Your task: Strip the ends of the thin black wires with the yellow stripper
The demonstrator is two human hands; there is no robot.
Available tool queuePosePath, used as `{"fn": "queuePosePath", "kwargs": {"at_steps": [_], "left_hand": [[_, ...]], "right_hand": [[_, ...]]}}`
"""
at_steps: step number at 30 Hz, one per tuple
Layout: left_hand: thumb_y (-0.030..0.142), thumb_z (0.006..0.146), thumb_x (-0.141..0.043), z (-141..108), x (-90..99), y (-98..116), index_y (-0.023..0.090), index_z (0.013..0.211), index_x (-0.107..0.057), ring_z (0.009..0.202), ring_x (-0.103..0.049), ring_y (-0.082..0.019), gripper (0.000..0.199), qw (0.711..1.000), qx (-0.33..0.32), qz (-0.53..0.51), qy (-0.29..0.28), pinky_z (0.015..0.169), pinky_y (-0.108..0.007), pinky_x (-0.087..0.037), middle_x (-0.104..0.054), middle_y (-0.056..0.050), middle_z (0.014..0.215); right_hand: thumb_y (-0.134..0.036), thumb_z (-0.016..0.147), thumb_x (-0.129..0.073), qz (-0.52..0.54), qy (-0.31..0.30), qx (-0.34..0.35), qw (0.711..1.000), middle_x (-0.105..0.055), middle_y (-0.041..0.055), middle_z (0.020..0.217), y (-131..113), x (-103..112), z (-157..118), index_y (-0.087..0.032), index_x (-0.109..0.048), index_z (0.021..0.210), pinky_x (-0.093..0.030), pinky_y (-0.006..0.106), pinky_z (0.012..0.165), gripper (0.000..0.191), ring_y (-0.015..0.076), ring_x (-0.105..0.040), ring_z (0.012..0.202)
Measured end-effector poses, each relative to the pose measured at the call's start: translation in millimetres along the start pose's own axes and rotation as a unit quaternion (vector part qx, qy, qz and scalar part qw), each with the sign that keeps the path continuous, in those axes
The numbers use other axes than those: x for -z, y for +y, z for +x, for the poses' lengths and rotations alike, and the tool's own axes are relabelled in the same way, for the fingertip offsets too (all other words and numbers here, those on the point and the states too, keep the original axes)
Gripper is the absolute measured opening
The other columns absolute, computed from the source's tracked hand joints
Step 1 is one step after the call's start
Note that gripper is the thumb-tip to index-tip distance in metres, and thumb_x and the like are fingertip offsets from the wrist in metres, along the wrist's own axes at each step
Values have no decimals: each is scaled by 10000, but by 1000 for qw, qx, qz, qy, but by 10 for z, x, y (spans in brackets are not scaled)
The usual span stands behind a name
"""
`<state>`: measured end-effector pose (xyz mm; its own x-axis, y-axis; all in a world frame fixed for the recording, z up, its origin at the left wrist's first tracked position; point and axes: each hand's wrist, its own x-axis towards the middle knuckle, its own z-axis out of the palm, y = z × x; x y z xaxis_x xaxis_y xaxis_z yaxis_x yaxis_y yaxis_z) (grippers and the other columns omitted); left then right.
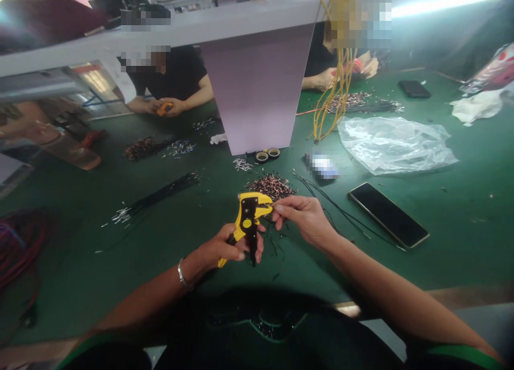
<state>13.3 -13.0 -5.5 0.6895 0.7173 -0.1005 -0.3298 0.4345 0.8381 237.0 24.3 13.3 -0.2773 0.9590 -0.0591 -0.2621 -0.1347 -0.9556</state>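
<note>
My left hand (228, 245) is wrapped round the handles of a yellow and black wire stripper (248, 220), whose jaws point to the right. Close against those jaws, the thumb and forefinger of my right hand (302, 216) pinch a thin dark wire, mostly hidden by the fingertips. Just behind the tool lies a heap of short copper-ended wire offcuts (273, 187), with loose black bits scattered below it. Several long black wires (345, 212) stretch across the table to the right of my right hand.
On the green table (160, 273) lie a phone (388, 214), a clear plastic bag (395, 145), a bundle of black wires (160, 194) and two tape rolls (267, 155). A white panel (261, 91) stands ahead; yellow cables (339, 91) hang beside it. Co-workers' hands (171, 106) work across the table.
</note>
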Motion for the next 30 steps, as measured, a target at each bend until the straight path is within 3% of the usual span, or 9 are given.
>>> {"fn": "queuePosePath", "kwargs": {"at_steps": [5, 13, 30], "left_hand": [[106, 605, -685, 4, 0, 16, 111, 1168, -607, 784, -660, -226, 569, 1000, -1, 2, -1, 763, -400, -508, -690, -100, 915], [101, 608, -686, -3, 34, -11, 116, 1189, -602, 802, -663, -229, 588, 1000, 1, -2, -10, 762, -392, -509, -690, -103, 930], [140, 641, -689, -6, -24, 23, 125, 1184, -597, 797, -641, -225, 551, 999, 2, 36, -14, 766, -398, -496, -669, -99, 909]], "right_hand": [[-311, 729, -766, -10, -9, -5, 1000, -716, 23, 636, 15, 6, -1, -192, -759, 761, -501, 317, 546, 123, 142, -634, 493], [-258, 685, -791, 9, 38, -9, 999, -689, 12, 582, -14, 15, 2, -180, -754, 701, -467, 299, 515, 88, 124, -587, 468], [-276, 689, -792, 17, 21, -12, 1000, -681, 4, 564, -6, -8, -18, -178, -729, 662, -462, 287, 500, 119, 114, -579, 446]]}}
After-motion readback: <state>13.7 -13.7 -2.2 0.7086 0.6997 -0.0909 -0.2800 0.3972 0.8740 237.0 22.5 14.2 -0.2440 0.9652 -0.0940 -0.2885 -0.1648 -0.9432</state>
